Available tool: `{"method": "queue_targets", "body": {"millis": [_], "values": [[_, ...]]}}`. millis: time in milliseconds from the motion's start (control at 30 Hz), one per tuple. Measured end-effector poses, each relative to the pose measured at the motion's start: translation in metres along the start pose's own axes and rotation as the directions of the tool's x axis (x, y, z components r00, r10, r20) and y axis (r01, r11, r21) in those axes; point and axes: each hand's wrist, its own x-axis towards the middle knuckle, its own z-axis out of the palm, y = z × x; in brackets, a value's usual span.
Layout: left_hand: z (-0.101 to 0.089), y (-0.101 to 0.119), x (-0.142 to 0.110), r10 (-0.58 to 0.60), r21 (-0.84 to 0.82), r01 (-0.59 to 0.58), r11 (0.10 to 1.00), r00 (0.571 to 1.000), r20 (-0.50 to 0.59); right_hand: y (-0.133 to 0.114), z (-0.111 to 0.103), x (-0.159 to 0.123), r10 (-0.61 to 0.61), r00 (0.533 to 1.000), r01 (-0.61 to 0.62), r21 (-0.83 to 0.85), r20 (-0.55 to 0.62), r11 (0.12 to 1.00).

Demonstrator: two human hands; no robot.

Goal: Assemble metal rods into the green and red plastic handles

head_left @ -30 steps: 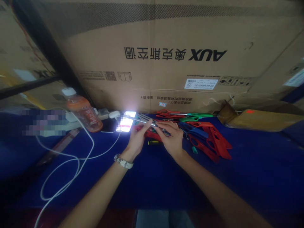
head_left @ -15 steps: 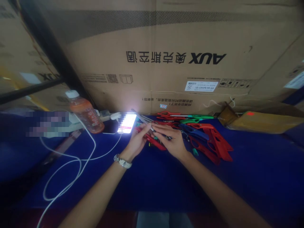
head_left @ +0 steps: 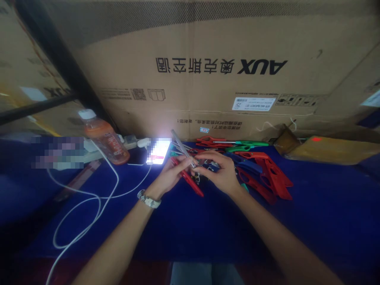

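My left hand (head_left: 172, 173), with a watch on its wrist, is closed around a red plastic lighter handle (head_left: 193, 184) that slants down to the right. A thin metal tube (head_left: 181, 145) rises between my hands, its upper end pointing away and left. The left thumb presses on the tube near its lower end. My right hand (head_left: 224, 172) pinches that same lower end between thumb and fingers. Small dark parts show behind the right fingers, too small to make out. Beyond the hands lie several more metal tubes, partly hidden.
Red handles (head_left: 273, 176), a blue handle (head_left: 247, 163) and green handles (head_left: 246, 146) lie on the blue tabletop (head_left: 190, 229) to the right. A lit phone (head_left: 160, 152), cables and a drink bottle (head_left: 105, 138) are left. A large carton (head_left: 190, 39) stands behind; a yellowish box (head_left: 332, 151) is far right.
The metal tube has turned more upright, and its lower end has moved slightly right and down. The red handle shows more clearly below the hands. My right hand has shifted slightly right.
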Motion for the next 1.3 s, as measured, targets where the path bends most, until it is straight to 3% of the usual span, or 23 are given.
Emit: {"method": "queue_targets", "body": {"millis": [233,467,833,1033,1167,1300], "values": [[0.002,0.006,-0.004,0.046,0.054,-0.046,0.997,0.999,-0.005,-0.003,0.002,-0.003,-0.077,0.996,0.076,-0.027,-0.04,0.997],[0.005,0.005,-0.005,0.125,0.019,-0.125,0.992,0.992,-0.035,-0.006,0.004,-0.009,-0.34,0.936,0.305,-0.268,-0.094,0.914],[0.006,0.006,-0.004,0.138,0.035,-0.136,0.99,0.988,-0.07,-0.011,0.008,-0.011,-0.353,0.926,0.304,-0.287,-0.136,0.908],[0.005,0.0,-0.002,0.23,0.164,-0.212,0.964,0.968,-0.103,-0.016,0.014,-0.009,-0.211,0.964,0.186,-0.159,-0.162,0.97],[0.008,-0.006,0.001,0.28,0.283,-0.211,0.936,0.932,-0.231,-0.014,0.019,-0.008,0.047,0.993,-0.049,-0.02,-0.104,0.999],[0.014,-0.006,0.003,0.326,0.333,-0.223,0.916,0.898,-0.295,-0.007,0.021,-0.007,0.317,0.948,-0.31,0.149,-0.024,0.939]]}}
